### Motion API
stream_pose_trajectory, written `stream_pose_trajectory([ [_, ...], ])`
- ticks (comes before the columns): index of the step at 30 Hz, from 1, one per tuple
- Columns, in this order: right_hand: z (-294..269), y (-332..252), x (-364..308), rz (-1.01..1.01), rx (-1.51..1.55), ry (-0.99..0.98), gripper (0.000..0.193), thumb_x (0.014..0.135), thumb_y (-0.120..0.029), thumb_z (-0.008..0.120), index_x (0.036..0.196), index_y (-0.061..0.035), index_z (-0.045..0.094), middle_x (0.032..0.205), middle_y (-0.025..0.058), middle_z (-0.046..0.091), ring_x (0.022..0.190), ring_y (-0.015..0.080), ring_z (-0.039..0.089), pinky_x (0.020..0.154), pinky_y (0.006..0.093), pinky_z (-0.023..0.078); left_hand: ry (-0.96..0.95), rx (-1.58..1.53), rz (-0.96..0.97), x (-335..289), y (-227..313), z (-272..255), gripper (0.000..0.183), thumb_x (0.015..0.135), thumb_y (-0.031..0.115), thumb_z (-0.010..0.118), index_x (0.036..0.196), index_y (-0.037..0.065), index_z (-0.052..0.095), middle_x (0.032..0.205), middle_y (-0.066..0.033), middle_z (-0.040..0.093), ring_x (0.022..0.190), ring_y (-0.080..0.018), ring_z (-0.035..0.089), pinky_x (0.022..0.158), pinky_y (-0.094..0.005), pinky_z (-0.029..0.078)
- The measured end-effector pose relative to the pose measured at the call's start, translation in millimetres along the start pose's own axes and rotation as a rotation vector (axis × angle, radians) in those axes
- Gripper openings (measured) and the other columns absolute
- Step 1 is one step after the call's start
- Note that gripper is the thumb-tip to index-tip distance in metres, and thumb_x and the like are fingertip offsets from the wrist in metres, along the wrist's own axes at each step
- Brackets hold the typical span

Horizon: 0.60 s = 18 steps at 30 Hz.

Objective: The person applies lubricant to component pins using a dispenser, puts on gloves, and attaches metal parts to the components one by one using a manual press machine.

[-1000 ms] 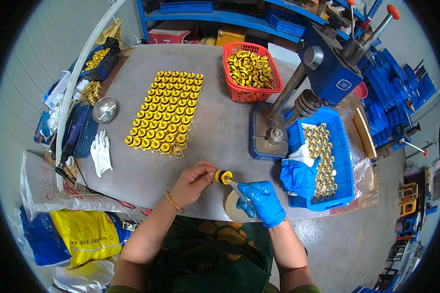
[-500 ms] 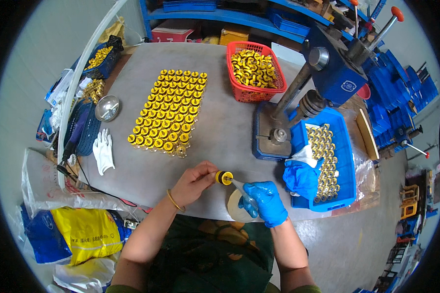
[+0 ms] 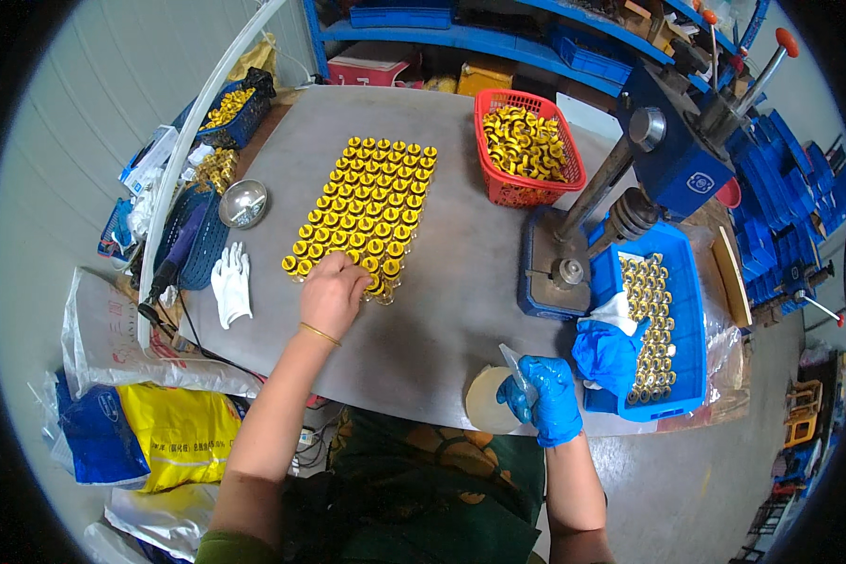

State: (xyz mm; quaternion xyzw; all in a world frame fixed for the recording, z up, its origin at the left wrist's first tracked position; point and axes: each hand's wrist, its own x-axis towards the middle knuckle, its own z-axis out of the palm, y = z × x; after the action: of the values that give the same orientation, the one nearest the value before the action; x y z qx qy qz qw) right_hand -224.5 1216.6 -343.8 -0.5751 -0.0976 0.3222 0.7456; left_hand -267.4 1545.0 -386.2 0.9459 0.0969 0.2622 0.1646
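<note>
Press (image 3: pixel 675 155) between yellow parts (image 3: pixel 367 206) and bin (image 3: pixel 692 324)

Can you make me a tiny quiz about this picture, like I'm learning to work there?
1. What colour is the glove on the right hand? A) white, B) blue, C) green.
2. True or false: the left hand is at the rows of yellow-topped pieces.
3. Fill in the missing colour: loose yellow-and-black pieces are piled in a ___ basket.

Key: 1. B; 2. true; 3. red.
</note>
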Motion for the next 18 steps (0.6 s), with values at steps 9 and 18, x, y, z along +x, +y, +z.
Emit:
stream_pose_trajectory([
  [9,-1.3,0.2,-1.4,0.001,0.006,0.030,0.036,0.093,-0.024,0.054,0.073,0.0045,0.064,0.057,0.0113,0.060,0.041,0.0141,0.048,0.045,0.0270,0.038,-0.037,0.091,0.158,10.5,10.2,0.4,0.008,0.076,0.017,0.068,0.076,0.009,0.068,0.079,-0.0050,0.055,0.080,-0.0228,0.056,0.070,-0.0377,0.042],
  [18,-0.4,-0.6,0.3,0.007,-0.005,0.035,0.037,0.093,-0.024,0.054,0.071,0.0036,0.064,0.059,0.0126,0.061,0.041,0.0144,0.049,0.043,0.0268,0.038,-0.047,0.093,0.205,7.7,4.1,7.4,0.007,0.074,0.017,0.069,0.072,0.010,0.067,0.077,-0.0049,0.053,0.079,-0.0224,0.055,0.067,-0.0371,0.040],
])
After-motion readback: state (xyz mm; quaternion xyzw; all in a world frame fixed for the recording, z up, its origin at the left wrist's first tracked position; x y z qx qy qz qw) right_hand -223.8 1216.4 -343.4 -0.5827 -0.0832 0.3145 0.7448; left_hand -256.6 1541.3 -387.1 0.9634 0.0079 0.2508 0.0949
